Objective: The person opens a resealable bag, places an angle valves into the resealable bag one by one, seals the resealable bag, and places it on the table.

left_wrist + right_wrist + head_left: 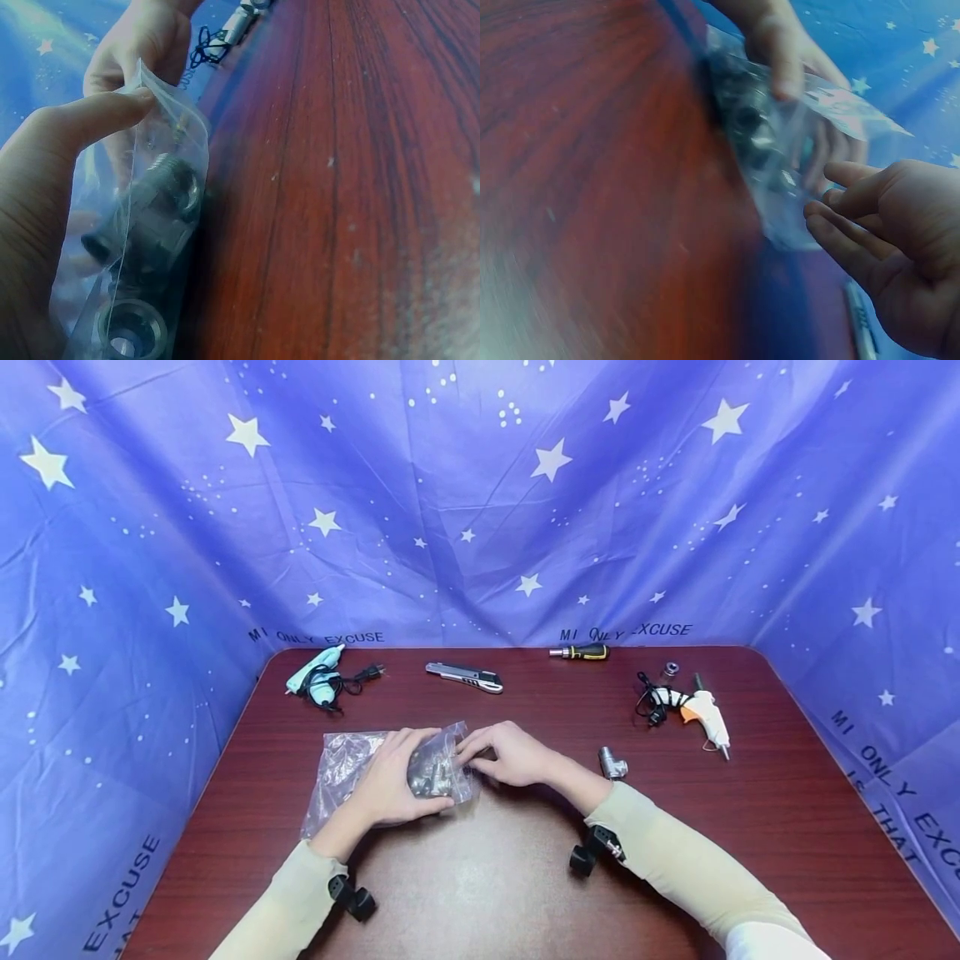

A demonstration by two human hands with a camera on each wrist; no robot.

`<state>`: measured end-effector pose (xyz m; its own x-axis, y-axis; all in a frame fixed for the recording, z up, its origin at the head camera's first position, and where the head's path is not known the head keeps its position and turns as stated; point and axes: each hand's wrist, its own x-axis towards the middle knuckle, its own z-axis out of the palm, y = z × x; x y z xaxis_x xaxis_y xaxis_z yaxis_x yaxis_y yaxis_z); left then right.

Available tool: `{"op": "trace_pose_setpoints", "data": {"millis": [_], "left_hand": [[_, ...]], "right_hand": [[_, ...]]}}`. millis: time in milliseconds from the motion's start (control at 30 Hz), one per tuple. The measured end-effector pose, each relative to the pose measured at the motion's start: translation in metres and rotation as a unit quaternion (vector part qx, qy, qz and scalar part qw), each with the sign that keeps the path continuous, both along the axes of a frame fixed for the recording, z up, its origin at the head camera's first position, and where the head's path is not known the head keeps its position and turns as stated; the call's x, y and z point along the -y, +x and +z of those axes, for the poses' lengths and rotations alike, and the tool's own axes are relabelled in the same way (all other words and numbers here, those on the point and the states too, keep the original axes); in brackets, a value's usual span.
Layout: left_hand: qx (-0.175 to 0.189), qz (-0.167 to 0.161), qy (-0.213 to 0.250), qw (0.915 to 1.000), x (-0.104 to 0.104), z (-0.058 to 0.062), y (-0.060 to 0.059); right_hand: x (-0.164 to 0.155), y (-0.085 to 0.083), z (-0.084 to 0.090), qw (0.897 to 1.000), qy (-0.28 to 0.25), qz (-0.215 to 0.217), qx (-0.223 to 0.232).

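My left hand (393,781) grips a clear plastic bag (337,768) from above, its thumb on the near side and its fingers over the far side. Dark and shiny metal pipe fittings (146,217) show through the bag in the left wrist view. At the bag's right end, where the mouth is, my right hand (513,755) has its fingers extended; the fingertips (815,210) meet the plastic, and I see nothing held in them. Just right of that hand, a silver tee-shaped metal fitting (613,765) lies on the table.
Along the back of the dark red table (525,868) lie a light blue corded tool (321,683), a utility knife (465,677) and a black-and-yellow screwdriver (585,652). At the right are a small metal ring (671,669) and a white-and-orange glue gun (708,717).
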<state>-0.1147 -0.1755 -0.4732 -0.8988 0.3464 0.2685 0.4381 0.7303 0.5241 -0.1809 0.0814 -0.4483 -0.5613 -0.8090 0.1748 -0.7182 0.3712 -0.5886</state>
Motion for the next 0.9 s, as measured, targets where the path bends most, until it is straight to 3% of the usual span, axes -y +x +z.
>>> {"op": "trace_pose_setpoints", "data": {"millis": [367, 733, 900], "left_hand": [[-0.010, -0.001, -0.005, 0.9999, 0.000, 0.000, 0.001], [-0.003, -0.001, -0.009, 1.0000, -0.001, -0.001, 0.001], [-0.004, 0.001, -0.010, 0.9999, -0.001, -0.001, 0.002]], "right_hand": [[-0.065, -0.012, 0.023, 0.998, 0.003, -0.055, -0.028], [-0.126, -0.022, 0.047, 0.989, 0.063, -0.116, -0.064], [-0.143, -0.019, 0.052, 0.987, 0.079, -0.122, -0.072]]}}
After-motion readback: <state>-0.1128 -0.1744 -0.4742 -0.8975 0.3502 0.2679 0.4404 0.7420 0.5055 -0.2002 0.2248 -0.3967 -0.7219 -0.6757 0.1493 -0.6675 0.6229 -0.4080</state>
